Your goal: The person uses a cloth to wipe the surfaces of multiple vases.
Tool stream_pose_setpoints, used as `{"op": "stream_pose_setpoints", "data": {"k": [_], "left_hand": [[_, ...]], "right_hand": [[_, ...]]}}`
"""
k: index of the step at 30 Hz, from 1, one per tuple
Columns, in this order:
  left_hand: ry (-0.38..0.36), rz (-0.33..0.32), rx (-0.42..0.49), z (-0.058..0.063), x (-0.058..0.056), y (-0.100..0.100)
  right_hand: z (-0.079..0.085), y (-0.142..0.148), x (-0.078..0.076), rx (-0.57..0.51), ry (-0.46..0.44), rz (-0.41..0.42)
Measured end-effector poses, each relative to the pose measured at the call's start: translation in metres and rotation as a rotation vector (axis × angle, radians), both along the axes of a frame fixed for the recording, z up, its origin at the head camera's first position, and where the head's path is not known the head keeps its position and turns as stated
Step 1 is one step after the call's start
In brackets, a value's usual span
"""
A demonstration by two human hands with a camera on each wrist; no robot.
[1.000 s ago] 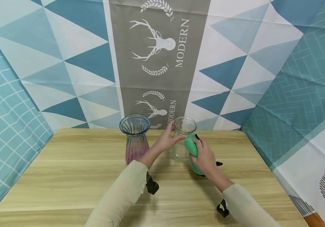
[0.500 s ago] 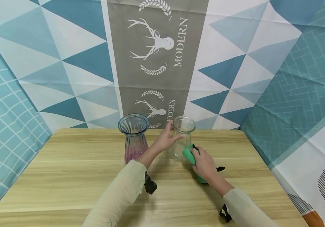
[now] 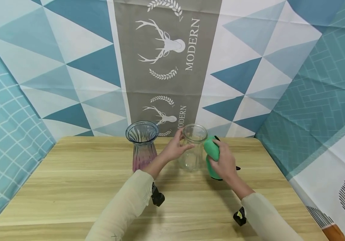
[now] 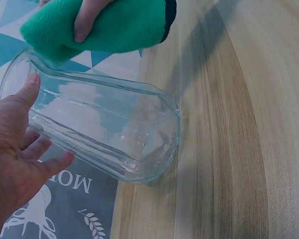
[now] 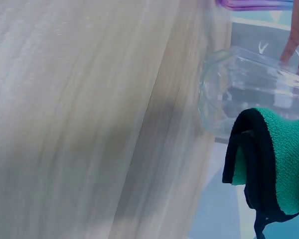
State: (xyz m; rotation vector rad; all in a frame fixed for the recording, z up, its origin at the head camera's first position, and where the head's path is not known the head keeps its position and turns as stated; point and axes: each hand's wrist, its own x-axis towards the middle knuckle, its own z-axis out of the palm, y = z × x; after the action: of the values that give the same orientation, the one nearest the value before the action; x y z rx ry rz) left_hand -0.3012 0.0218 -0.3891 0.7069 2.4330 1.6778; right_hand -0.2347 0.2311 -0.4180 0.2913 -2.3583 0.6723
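Observation:
A clear glass vase (image 3: 192, 157) with a wide round rim stands upright on the table. My left hand (image 3: 174, 147) holds its neck from the left, thumb on the near side, as the left wrist view also shows. To the right of the vase, my right hand (image 3: 224, 160) grips a folded green cloth (image 4: 104, 25) with black edging (image 5: 261, 164). The cloth is bunched beside the upper part of the vase; whether it touches the glass I cannot tell. In the right wrist view only a sliver of the right hand shows at the edge.
A second ribbed glass vase (image 3: 142, 147), blue at the rim and pink at the base, stands left of my left hand. Both vases are near the back edge of the wooden table (image 3: 79, 194). A patterned cloth wall (image 3: 172, 80) rises behind it.
My right hand with the green cloth first moved down along the vase's right side, then rose and shifted right. The left hand and both vases have stayed nearly in place.

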Motion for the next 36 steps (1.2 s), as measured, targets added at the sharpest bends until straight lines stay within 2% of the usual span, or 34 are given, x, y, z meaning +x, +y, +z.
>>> {"op": "stream_pose_setpoints", "data": {"k": [7,14,20,27,29,31,33,36], "left_hand": [[-0.002,0.001,0.026,-0.001,-0.001,-0.002],[0.009,0.019,0.0,0.001,0.0,0.0],[0.004,0.017,-0.02,0.001,0.001,0.0],[-0.003,0.035,-0.004,0.002,0.0,-0.001],[-0.015,0.032,-0.003,0.0,-0.001,0.0],[-0.025,0.027,-0.003,-0.001,-0.001,0.0],[-0.026,0.026,0.002,-0.002,-0.001,0.001],[-0.014,0.028,0.01,-0.002,-0.001,0.002]], "right_hand": [[-0.007,-0.012,-0.007,0.07,0.014,0.018],[-0.01,-0.012,-0.004,0.22,-0.062,0.005],[-0.016,-0.005,0.003,0.41,-0.238,-0.002],[-0.024,0.0,0.004,0.562,-0.452,0.055],[-0.023,0.003,0.004,0.548,-0.482,0.058],[-0.019,0.006,0.006,0.493,-0.464,0.044],[-0.014,0.008,0.007,0.394,-0.399,0.016],[-0.004,0.007,0.007,0.232,-0.22,-0.018]]}}
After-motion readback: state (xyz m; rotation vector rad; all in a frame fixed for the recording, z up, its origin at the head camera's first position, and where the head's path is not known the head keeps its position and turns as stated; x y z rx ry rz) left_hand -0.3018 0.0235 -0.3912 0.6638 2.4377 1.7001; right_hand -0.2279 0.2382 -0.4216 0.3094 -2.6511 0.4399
